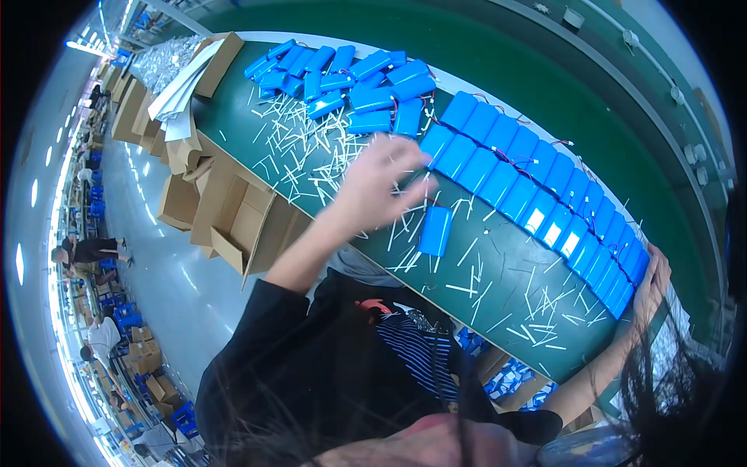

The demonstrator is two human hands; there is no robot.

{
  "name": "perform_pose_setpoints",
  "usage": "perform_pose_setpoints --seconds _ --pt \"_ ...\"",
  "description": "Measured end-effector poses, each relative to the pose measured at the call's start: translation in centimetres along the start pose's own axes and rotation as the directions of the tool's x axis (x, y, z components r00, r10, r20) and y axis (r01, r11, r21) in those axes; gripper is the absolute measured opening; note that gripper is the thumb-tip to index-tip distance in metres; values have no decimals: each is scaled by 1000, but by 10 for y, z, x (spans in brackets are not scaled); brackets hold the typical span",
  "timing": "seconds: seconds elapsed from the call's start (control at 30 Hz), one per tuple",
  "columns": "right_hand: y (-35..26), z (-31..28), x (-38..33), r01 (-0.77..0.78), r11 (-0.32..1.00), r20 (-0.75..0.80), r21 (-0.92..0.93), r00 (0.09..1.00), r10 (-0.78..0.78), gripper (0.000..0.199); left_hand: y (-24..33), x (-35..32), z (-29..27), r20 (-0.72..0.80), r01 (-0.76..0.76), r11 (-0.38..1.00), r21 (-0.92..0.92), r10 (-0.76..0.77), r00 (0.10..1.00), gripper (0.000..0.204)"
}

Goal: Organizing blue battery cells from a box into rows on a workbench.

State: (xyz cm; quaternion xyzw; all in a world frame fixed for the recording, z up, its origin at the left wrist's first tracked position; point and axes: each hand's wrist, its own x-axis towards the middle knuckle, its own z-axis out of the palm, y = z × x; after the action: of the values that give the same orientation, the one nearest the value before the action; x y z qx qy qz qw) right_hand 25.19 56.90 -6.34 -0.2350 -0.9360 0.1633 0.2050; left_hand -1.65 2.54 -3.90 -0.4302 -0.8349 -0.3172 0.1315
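Blue shrink-wrapped battery packs [517,191] with thin wires and white plugs stand side by side in two long rows on the green tabletop [405,268]. Over the table, at the rows' left end, my left hand [381,183] has its thumb and fingers curved and apart, with no pack visible between them. Just below that hand is a single blue battery pack [436,231], its wires toward my thumb; whether they touch is unclear. My right hand [654,284] lies against the right end of the rows, fingers extended along the last packs.
A loose heap of blue packs [369,97] lies at the far left of the table. Thin white strips [299,148] are scattered around it and along the near edge. Open cardboard boxes [241,214] stand left of the table. People [85,251] are across the aisle.
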Motion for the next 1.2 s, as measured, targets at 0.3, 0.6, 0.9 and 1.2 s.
perform_pose_setpoints --seconds 0.3,0.6,0.9,1.2 --pt "-4 2 2 1 999 -12 38 1000 -1 41 -95 18 -26 76 105 910 401 -147 986 41" --pt "-3 2 0 -65 998 18 17 998 65 43 -30 -16 -65 213 481 866 133 -499 840 49" --pt "7 3 2 10 1000 31 1 999 -10 44 -75 -12 -52 262 20 981 192 -71 963 69" --pt "6 4 -1 -58 998 47 32 997 57 45 -89 -2 -37 323 -231 968 100 188 928 88"
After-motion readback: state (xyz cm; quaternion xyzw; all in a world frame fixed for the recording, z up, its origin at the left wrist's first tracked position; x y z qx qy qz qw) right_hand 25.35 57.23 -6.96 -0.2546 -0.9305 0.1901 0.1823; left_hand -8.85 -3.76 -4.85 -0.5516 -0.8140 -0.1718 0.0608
